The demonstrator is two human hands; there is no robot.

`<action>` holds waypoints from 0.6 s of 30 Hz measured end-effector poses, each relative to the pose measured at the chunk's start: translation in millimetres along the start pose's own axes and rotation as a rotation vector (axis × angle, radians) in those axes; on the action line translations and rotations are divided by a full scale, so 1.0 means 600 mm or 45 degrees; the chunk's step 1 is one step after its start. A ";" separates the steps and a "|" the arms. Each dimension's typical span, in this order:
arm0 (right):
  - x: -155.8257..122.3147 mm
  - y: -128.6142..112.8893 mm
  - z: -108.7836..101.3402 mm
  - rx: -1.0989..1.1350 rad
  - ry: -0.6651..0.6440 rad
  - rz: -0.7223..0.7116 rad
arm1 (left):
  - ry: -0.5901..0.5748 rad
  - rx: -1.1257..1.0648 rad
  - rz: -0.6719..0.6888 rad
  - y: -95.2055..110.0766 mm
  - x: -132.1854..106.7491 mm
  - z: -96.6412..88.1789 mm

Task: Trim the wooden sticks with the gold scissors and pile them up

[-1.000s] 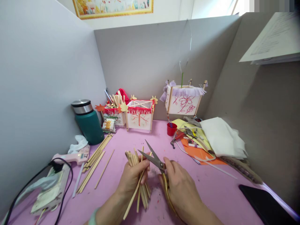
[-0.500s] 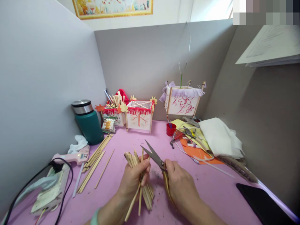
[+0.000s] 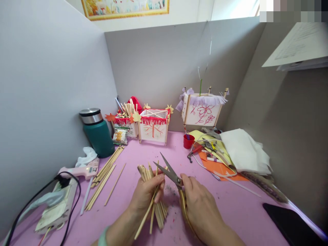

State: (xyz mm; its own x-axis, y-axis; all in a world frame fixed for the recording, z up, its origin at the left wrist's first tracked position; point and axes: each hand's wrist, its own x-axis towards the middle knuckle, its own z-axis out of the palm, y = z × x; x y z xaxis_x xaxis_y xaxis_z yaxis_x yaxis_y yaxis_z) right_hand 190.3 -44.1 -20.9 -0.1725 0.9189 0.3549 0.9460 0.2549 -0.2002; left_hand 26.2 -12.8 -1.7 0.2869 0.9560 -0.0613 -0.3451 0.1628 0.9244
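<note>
My left hand is wrapped round a bundle of thin bamboo sticks, their ends fanning out above and below the fist. My right hand grips a pair of gold-handled scissors. The steel blades stand apart and point up and left, straddling the tip of one stick that rises from the bundle. Both hands hover just above the pink tabletop near its front edge.
More loose sticks lie at the left beside a pink glue gun with its black cable. A green flask, three paper lanterns, a red cup, tools, coloured paper and white sheets fill the back and right. Grey partitions enclose the desk.
The scissor blades closed a little half a second ago and stand apart again around the stick tip. Both hands stay in nearly the same place.
</note>
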 end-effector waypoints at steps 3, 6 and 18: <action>0.000 -0.001 -0.001 -0.030 0.016 -0.002 | -0.003 0.020 0.040 0.000 -0.001 -0.001; 0.001 0.000 -0.001 -0.064 0.012 -0.005 | 0.016 -0.022 0.054 -0.001 -0.002 -0.002; 0.012 0.026 -0.005 0.372 0.072 0.057 | 0.176 -0.474 -0.246 0.020 0.017 -0.003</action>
State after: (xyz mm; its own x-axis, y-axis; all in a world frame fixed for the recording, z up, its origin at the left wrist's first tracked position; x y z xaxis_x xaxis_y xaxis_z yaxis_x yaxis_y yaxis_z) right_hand 204.8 -34.3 -18.9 -0.1088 0.9151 0.3882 0.8317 0.2977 -0.4687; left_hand 23.1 -0.4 8.3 0.2646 0.9188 -0.2930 -0.6023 0.3947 0.6939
